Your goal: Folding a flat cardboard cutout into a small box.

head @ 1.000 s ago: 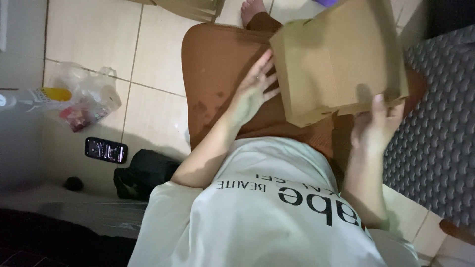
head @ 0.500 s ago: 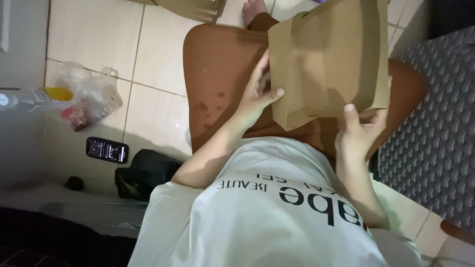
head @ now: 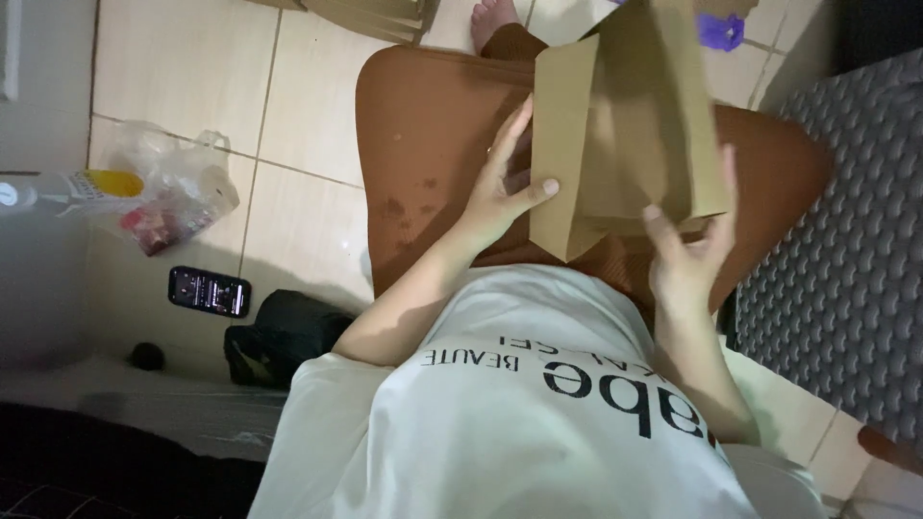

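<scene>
I sit on a tiled floor in brown trousers and a white shirt. A flat brown paper bag (head: 625, 125) stands upright over my lap. My left hand (head: 500, 192) grips its left edge, thumb on the front and fingers behind. Gripping its lower right corner from below is my right hand (head: 687, 255), fingers spread along the bag's bottom edge. The bag hides part of my right knee.
Left of me on the tiles lie a black phone (head: 209, 290), a clear plastic bag (head: 168, 197), a bottle (head: 58, 187) and a dark pouch (head: 279, 336). A dark textured mat (head: 846, 240) covers the right. More brown paper (head: 375, 12) and a purple object (head: 721, 31) lie ahead.
The paper bag has turned from lying tilted across my lap to standing more upright. My right hand slid from its right side to its lower corner; my left hand shifted onto its left edge.
</scene>
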